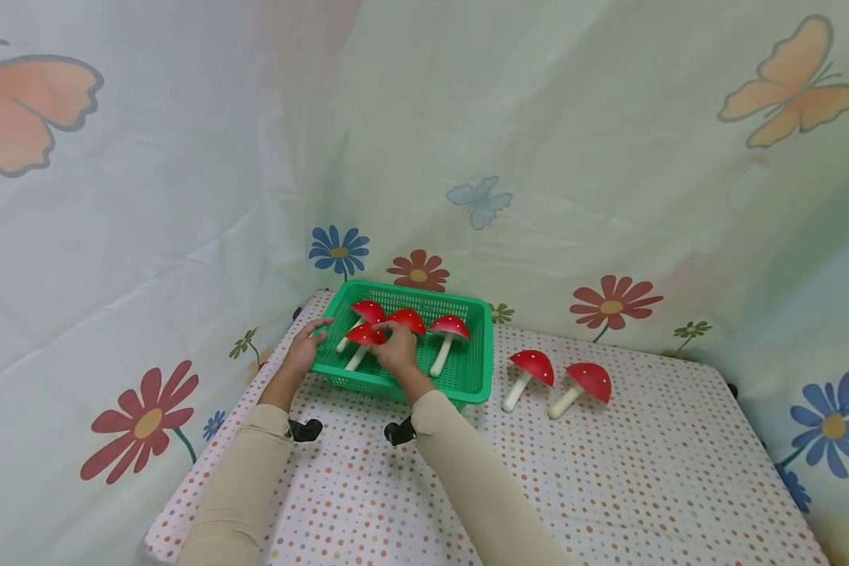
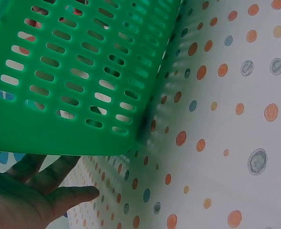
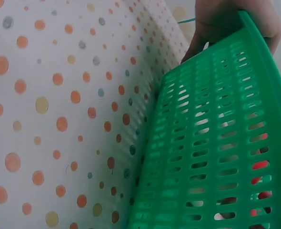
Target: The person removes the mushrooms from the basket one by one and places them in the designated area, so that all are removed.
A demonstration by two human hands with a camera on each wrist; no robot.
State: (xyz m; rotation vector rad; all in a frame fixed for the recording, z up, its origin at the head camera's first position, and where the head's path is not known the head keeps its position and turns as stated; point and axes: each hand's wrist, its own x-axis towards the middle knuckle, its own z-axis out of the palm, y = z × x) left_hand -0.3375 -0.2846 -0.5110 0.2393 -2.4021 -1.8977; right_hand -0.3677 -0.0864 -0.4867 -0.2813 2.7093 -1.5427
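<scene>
My right grip (image 1: 399,350) pinches one red-capped mushroom (image 1: 364,336) inside the green basket (image 1: 487,346); my left grip (image 1: 303,345) spreads loosely at its edge. Three more mushrooms (image 1: 450,325) already lie inside, with two outer mushrooms (image 1: 534,365) left on the surface (image 1: 658,456).

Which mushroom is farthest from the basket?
The rightmost mushroom, on the table; its neighbour lies closer to the basket, and the others are in or over it.

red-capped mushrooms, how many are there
6. In the green basket: back-left mushroom, front-left mushroom by the right hand, middle mushroom, rightmost mushroom. On the cloth right of it: closer mushroom, farther mushroom. The hand could hide another.
</scene>
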